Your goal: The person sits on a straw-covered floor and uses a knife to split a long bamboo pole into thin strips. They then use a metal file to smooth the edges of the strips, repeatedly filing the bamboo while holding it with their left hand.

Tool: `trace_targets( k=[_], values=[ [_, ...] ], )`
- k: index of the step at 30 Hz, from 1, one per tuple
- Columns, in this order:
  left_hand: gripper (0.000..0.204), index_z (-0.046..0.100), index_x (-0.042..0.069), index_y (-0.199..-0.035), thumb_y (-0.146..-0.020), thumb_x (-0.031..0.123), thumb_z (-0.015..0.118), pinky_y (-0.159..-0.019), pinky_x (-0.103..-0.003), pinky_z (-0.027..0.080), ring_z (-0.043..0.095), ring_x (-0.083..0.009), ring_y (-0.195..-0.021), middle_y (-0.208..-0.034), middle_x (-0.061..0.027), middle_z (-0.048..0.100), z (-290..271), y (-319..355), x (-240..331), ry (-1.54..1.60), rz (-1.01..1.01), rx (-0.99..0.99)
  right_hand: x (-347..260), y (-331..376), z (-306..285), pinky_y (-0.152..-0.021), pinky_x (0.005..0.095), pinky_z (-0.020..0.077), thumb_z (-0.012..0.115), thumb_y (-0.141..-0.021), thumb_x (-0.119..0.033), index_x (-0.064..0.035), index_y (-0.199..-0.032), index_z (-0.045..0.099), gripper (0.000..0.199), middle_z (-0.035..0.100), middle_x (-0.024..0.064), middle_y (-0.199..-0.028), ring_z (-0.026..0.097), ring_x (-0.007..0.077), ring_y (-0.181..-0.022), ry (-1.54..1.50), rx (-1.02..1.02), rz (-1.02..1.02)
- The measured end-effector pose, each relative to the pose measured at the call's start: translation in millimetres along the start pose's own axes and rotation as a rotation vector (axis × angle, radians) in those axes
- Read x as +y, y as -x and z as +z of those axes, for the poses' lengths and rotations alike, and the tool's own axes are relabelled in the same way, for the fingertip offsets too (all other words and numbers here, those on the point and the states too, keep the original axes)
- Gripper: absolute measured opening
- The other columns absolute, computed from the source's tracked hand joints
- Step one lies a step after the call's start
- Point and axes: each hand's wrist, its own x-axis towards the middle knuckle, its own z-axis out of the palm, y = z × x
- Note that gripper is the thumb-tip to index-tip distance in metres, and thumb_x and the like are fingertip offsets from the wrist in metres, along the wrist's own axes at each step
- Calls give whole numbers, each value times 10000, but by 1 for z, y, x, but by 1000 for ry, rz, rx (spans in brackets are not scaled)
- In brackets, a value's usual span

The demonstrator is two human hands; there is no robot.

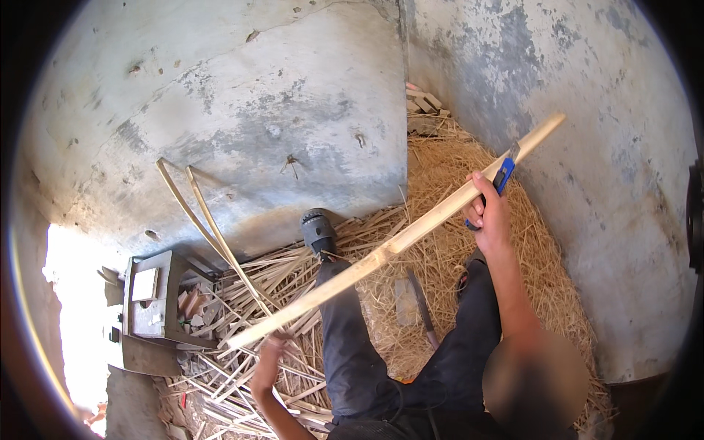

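Observation:
A long pale strip, apparently bamboo, slants across the view from lower left to upper right, above my legs. My right hand is closed around a blue utility knife. The knife's blade end lies against the strip near its far upper end, and my thumb is close to the strip's edge. My left hand is at the strip's near lower edge, by its left end. Its fingers are smeared and partly behind the strip, so their grip cannot be made out.
Many cut strips lie heaped at left; straw-like shavings cover the floor at right. Bent strips lean against the wall. A wooden box stands at left. Between my legs lie a grey block and a long-bladed tool.

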Motion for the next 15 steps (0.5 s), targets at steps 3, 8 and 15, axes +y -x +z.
trace_targets(
  k=[3,8,15],
  values=[
    [286,680,-2,-1027,-888,233,763,-837,-348,544,672,-217,-948,-1184,-168,662,26,25,32,-176,132,-326,5,-8,-3,-384,228,221,673,-971,-241,-25,-975,639,219,418,-64,-564,321,36,-410,80,17,24],
    [657,608,34,-1252,-716,231,932,-874,-356,503,659,-233,-940,-1033,-98,677,106,21,127,-373,698,302,14,1,4,-382,235,216,695,-958,-239,-18,-984,646,228,408,-61,-545,306,34,-398,136,-61,103],
    [431,598,3,-1219,-909,242,780,-735,-322,496,638,-183,-799,-872,-98,680,138,-30,118,-263,548,-191,-5,20,17,-388,227,218,675,-982,-278,-33,-1029,642,251,404,-67,-557,307,25,-413,116,-143,123]
  ],
)
